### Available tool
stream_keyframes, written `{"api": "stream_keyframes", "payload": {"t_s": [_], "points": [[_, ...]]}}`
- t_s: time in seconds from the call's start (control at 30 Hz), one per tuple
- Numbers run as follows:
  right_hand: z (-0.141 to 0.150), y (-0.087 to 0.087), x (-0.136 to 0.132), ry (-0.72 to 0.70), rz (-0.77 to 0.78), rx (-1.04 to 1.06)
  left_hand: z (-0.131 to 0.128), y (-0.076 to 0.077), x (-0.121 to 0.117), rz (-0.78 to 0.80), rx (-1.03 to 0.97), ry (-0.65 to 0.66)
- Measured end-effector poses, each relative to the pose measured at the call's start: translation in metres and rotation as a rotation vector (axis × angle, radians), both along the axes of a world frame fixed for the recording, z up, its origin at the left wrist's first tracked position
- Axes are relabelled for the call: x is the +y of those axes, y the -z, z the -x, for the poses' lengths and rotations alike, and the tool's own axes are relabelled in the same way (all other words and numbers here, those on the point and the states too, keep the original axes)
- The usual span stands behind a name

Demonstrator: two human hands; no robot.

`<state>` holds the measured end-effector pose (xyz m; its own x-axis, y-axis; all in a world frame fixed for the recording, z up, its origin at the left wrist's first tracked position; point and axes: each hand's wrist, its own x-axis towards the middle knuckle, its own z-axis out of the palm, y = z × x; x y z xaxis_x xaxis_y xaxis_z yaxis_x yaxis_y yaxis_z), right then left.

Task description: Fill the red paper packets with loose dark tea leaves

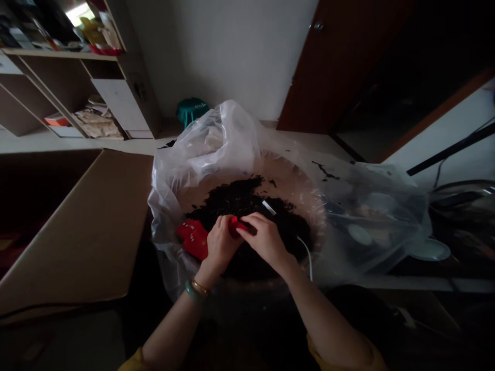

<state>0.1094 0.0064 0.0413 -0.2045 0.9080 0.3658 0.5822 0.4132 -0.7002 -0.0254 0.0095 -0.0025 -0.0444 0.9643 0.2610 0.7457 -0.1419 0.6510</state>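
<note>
Both hands meet over a plastic-lined round tub full of dark, loose, leaf-like material (235,198). My left hand (223,239) is closed on the left side of a small red packet (236,225). The fingers and thumb of my right hand (264,237) pinch its right side. My fingers cover much of the packet. Beside my left hand, red packets with pale markings (192,238) lie on the dark material. A small white strip (268,207) sits beyond my right hand. To its right, a thin white curved piece (308,255) reaches the tub's near edge.
Clear plastic sheeting (166,206) drapes over the tub's rim. An open cardboard box (81,232) stands at left. Filled clear plastic (371,221) lies at right. Behind are a shelf unit (139,98), a teal bundle (191,110) and a brown door (328,67).
</note>
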Motion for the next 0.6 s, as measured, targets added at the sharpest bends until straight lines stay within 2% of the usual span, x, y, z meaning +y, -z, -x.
{"api": "stream_keyframes", "payload": {"t_s": [0.13,0.23,0.33,0.5,0.6], "points": [[-0.014,-0.002,0.003,0.010,0.103,0.202,0.002,0.000,0.002,0.047,-0.152,0.009],[-0.027,-0.006,0.003,0.008,0.131,0.241,0.002,0.001,0.002,0.101,-0.282,0.044],[-0.034,-0.012,0.003,-0.032,0.075,0.180,0.001,0.001,0.001,0.155,-0.368,0.139],[-0.036,-0.022,0.005,-0.202,0.013,-0.069,0.000,-0.003,0.001,0.193,-0.399,0.223],[-0.034,-0.024,0.008,-0.153,0.033,-0.124,0.000,-0.003,0.000,0.168,-0.392,0.213]]}}
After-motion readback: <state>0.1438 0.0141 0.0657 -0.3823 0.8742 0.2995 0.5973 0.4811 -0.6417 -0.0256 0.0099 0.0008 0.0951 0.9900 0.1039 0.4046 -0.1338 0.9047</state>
